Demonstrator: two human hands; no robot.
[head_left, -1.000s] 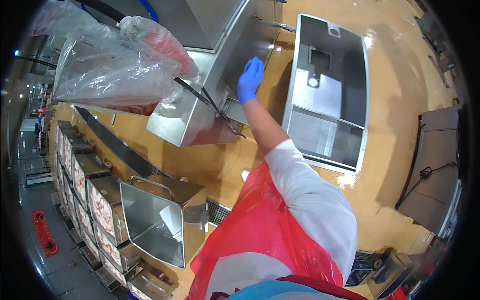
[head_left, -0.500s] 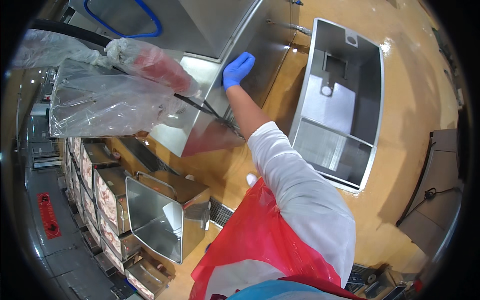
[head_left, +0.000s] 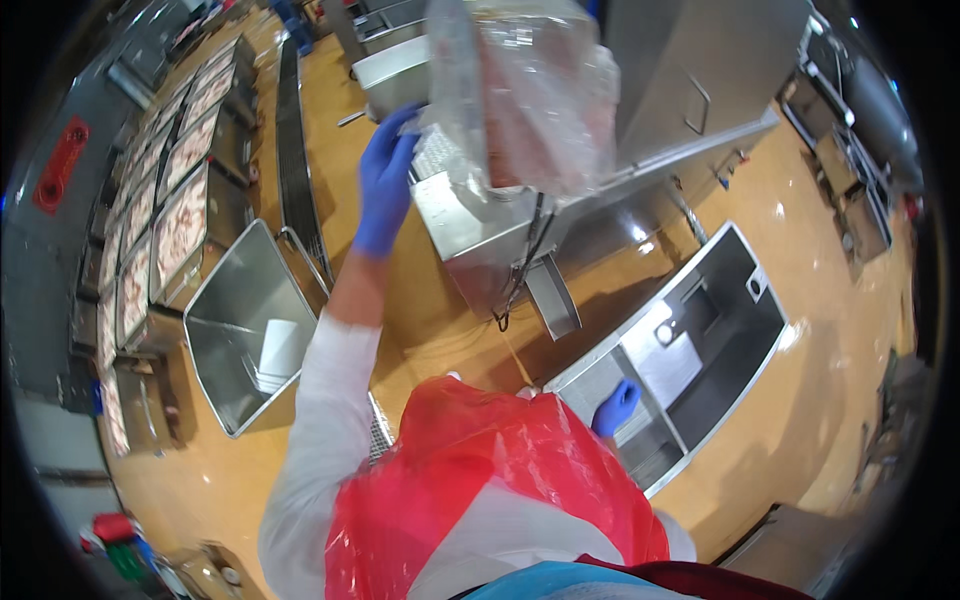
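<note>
In the head view, the blue-gloved right hand (head_left: 617,407) is held over a steel trough (head_left: 735,350); whether it is closed cannot be told. Farther out, the left hand (head_left: 384,185) is raised open just beside a plastic-wrapped unit (head_left: 545,100), behind which a steel machine (head_left: 465,225) is seen.

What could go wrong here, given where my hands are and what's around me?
Your left hand is right by the clear plastic, so the glove might snag or tear it. The dark straps dangling below could catch a sleeve. Your right hand might knock the steel trough it appears over.
</note>
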